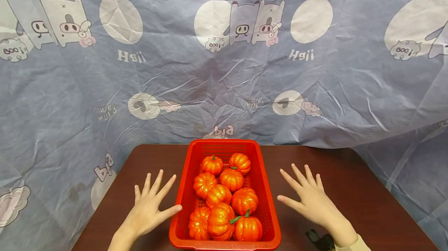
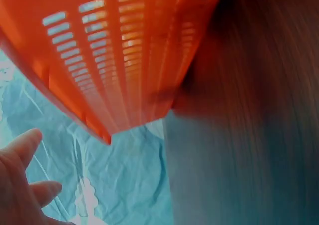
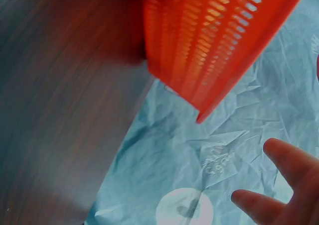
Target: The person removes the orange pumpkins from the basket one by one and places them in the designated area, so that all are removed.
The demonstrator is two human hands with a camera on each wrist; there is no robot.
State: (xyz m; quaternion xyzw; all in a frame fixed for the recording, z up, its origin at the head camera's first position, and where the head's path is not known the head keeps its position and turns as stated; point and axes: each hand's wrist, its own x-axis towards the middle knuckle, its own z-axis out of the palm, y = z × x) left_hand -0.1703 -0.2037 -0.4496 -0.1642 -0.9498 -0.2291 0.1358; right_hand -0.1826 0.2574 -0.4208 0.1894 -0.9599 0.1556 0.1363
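A red plastic basket (image 1: 269, 204) with slotted walls stands in the middle of the table. Several shiny orange toy pumpkins (image 1: 218, 195) lie inside it, some with green stems. To the basket's left my left hand (image 1: 146, 209) is spread with straight fingers, its thumb tip right at the rim in the head view. My right hand (image 1: 311, 200) is spread likewise on the other side, a little apart from the rim. Both hands hold nothing. Each wrist view shows fingertips and the basket's side wall (image 2: 134, 60), with the right one showing the opposite wall (image 3: 199, 41).
The dark brown wooden table (image 1: 350, 188) extends to both sides of the basket. Behind it hangs a wrinkled grey-blue cloth (image 1: 217, 76) printed with cartoon pigs. A black strap (image 1: 320, 239) shows by the right wrist, above a pale sleeve (image 1: 353, 244).
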